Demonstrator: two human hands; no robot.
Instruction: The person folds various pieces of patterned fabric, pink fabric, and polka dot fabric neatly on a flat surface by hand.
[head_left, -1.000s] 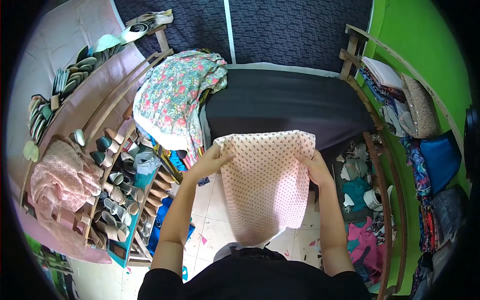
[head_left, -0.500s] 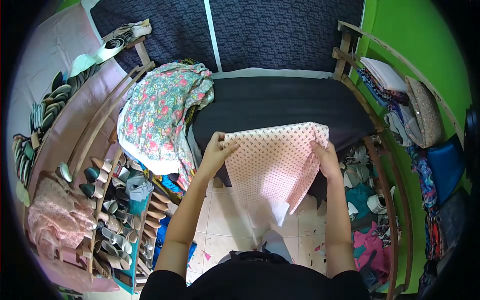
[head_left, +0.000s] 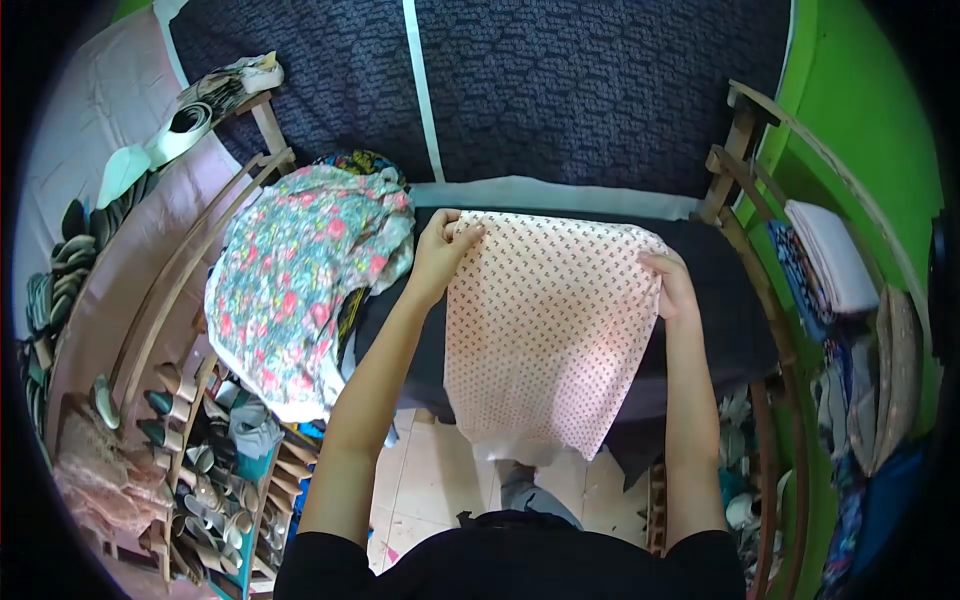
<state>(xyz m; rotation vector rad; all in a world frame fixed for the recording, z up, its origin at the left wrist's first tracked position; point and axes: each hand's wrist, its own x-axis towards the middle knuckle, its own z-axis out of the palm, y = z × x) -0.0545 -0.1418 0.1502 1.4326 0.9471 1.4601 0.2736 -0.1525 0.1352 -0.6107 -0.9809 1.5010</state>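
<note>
A pale pink fabric piece with a small dark print hangs between my two hands. Its top left corner is pinched in my left hand; my right hand grips the top right corner, thumb on the near face. The cloth's upper edge runs nearly level, and its lower end hangs free over the floor. Behind it lies a dark cloth-covered surface, partly hidden by the fabric. A bundled floral cloth, white with pink and green flowers, rests left of my left hand.
On the left, a wooden rack holds several shoe forms and scraps. Folded cloths sit on the right-hand wooden rail, beside a green wall. Dark patterned fabric covers the back. Scraps dot the tiled floor.
Both hands have risen and moved forward with the pink fabric, which now hangs flatter and more spread out. The view has shifted slightly.
</note>
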